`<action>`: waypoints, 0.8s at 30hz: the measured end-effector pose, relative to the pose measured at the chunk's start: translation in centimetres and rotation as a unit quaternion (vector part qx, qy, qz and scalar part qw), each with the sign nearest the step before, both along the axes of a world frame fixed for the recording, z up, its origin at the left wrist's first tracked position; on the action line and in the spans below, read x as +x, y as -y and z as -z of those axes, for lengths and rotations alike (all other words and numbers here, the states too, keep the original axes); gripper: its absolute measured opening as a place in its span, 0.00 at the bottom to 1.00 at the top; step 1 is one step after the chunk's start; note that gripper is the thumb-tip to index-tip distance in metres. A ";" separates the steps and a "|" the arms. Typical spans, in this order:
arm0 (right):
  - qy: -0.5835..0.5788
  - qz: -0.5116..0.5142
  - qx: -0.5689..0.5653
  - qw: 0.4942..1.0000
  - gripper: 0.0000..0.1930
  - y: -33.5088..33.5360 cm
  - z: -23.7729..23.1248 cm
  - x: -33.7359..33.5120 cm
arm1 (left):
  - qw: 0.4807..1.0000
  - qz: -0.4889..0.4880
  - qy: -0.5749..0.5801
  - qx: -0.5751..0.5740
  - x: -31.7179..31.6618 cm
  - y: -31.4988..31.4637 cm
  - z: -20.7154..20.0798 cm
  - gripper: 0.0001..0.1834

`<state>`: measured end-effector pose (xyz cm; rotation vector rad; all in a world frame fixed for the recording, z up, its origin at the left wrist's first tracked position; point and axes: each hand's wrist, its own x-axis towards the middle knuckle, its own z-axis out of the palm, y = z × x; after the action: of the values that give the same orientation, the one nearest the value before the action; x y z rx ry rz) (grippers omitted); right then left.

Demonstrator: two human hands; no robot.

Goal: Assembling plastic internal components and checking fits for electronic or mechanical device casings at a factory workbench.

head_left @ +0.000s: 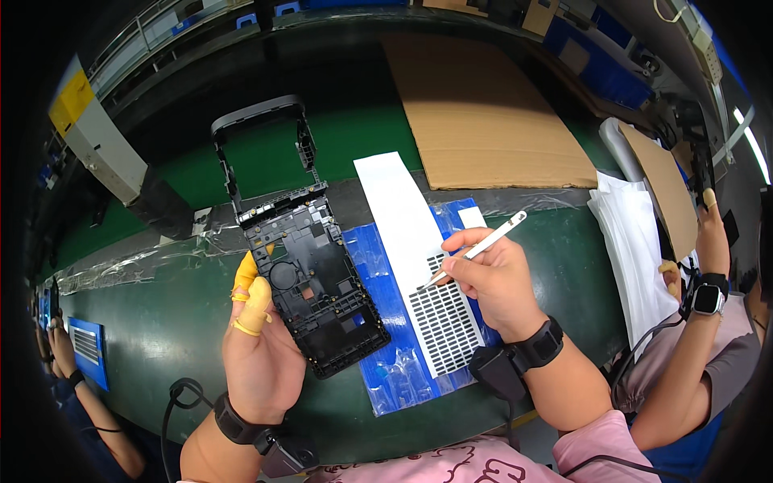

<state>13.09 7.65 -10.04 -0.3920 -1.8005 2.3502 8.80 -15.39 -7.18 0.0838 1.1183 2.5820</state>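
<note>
Pinching slim white pen-like tool [497, 235], right hand [506, 283]; left hand [264, 354] gripping black housing [310, 274], seemingly plastic.

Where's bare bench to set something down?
Green table: left, between the left hand and blue panel; right, between the right hand and white sheets. Crowded centre: black housing, label sheet, blue mat, white pen-like tool.

room to pass lies over the green tabletop [165, 322] left of the left hand [270, 350], or between the right hand [509, 286] and the white sheets [628, 249]; the black plastic housing [314, 278] blocks the left hand's right side.
</note>
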 end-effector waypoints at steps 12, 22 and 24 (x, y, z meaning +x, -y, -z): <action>-0.076 -0.024 -0.083 0.993 0.11 2.8 -3.1 2.2 | 0.992 0.082 0.085 0.046 1.0 -0.6 0.0 0.19; -0.073 -0.050 -0.123 0.988 0.11 4.6 -2.2 2.7 | 0.979 0.163 0.112 0.054 2.2 -1.7 0.6 0.21; -0.063 -0.058 -0.109 0.990 0.11 4.3 -2.4 2.8 | 0.979 0.163 0.110 0.052 2.3 -1.6 0.7 0.22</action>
<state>15.89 3.32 -7.60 -0.1636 -1.5573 2.5961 11.07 -13.76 -7.83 0.0050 0.8144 2.2903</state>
